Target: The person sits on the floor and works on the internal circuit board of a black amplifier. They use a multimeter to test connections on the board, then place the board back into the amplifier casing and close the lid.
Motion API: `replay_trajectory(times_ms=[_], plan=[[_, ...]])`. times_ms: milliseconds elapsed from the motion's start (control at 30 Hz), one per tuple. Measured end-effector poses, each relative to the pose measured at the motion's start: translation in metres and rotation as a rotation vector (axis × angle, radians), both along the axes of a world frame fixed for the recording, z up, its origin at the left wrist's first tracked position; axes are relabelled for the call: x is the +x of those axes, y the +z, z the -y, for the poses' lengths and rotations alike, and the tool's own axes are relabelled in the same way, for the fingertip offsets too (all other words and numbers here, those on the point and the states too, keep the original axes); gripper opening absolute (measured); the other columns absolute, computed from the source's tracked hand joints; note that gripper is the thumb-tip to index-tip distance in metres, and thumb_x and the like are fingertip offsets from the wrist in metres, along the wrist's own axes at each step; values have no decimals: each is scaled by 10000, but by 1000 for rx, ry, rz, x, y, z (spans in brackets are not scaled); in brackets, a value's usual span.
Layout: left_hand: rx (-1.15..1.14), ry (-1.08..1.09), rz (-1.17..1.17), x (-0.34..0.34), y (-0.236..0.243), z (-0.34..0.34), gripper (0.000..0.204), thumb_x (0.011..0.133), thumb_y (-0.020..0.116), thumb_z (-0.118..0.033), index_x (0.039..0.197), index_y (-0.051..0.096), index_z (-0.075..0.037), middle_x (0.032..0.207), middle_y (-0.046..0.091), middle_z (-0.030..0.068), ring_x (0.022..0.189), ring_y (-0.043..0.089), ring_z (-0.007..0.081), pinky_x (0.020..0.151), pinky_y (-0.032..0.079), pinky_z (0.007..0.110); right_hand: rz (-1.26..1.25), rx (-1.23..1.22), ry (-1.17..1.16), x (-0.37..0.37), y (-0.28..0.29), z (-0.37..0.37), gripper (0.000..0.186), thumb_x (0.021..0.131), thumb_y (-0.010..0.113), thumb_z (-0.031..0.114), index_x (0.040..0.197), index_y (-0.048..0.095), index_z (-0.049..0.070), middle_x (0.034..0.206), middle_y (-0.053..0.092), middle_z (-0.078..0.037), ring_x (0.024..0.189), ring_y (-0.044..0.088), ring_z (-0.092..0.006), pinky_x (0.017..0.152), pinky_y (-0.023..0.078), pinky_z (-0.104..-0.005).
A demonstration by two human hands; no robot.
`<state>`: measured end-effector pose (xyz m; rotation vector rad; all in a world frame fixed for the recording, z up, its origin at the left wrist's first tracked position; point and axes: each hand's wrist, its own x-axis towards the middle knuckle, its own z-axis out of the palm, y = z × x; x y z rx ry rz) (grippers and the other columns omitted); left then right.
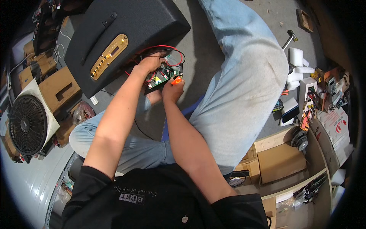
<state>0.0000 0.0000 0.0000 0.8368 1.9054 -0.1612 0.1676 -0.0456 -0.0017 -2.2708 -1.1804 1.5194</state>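
Observation:
A green circuit board with several parts and a dark metal frame lies between my hands, by the base of a black speaker cabinet. My left hand is closed at the board's far side, among red and black wires. What its fingertips pinch is too small to make out. Closer to me, my right hand is closed round a small orange-handled tool at the board's near right edge. The tool's tip is hidden. A gold control panel with knobs sits on the cabinet's side.
My jeans-clad legs frame the work spot. A hammer, white foam pieces and a phone lie on the right. A wooden box stands lower right. At left are a black fan-like grille and a cardboard box.

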Motion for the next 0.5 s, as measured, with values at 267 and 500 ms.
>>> replay_trajectory(times_ms=[267,500], plan=[[24,-246,138,-5,-5,-2,520,993,604,-253,1492,522,-133,1492,569,131,1375,535,316,1172,397,414,16,23,32,7,8,3,311,891,685,113,1140,552,-19,1007,694,-317,985,672,-511,854,524,-550],[42,-191,219,-14,-4,-4,516,986,596,-293,1461,540,-101,1481,571,134,1385,525,305,1168,405,415,52,4,3,2,5,2,327,888,699,128,1130,557,-39,1015,688,-321,983,669,-514,863,522,-546]])
